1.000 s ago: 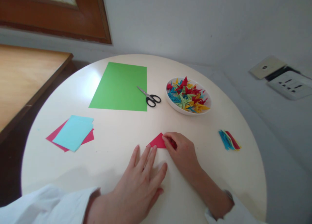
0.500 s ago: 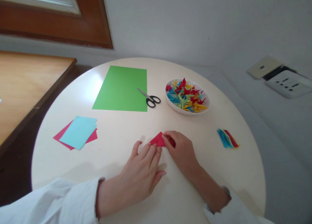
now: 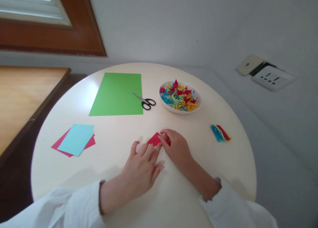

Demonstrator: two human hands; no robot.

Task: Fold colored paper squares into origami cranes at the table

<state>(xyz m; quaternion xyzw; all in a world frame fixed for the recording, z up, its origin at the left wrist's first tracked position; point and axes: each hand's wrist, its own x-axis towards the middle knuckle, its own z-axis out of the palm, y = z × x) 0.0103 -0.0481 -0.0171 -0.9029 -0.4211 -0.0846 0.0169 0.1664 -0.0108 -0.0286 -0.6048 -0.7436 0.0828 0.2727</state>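
A small piece of red paper (image 3: 154, 139), folded to a point at its far end, lies flat on the white round table (image 3: 119, 132). My left hand (image 3: 140, 166) rests with its fingers stretched out, the fingertips pressing on the paper's near edge. From the right, my right hand (image 3: 176, 147) pinches the paper's right side between thumb and index finger. Part of the paper is hidden under the fingers of both hands.
Beyond the hands lie a green sheet (image 3: 115, 94), scissors (image 3: 146, 101) partly on it, and a white bowl (image 3: 180, 111) of colourful folded paper cranes. Light blue paper (image 3: 76, 140) overlaps red sheets (image 3: 58, 143) at left. Folded coloured strips (image 3: 220, 133) lie at right.
The view has shifted, so most things appear farther left. My left fingers still press the red paper, and my right hand still pinches its right side, with the index finger slightly raised.
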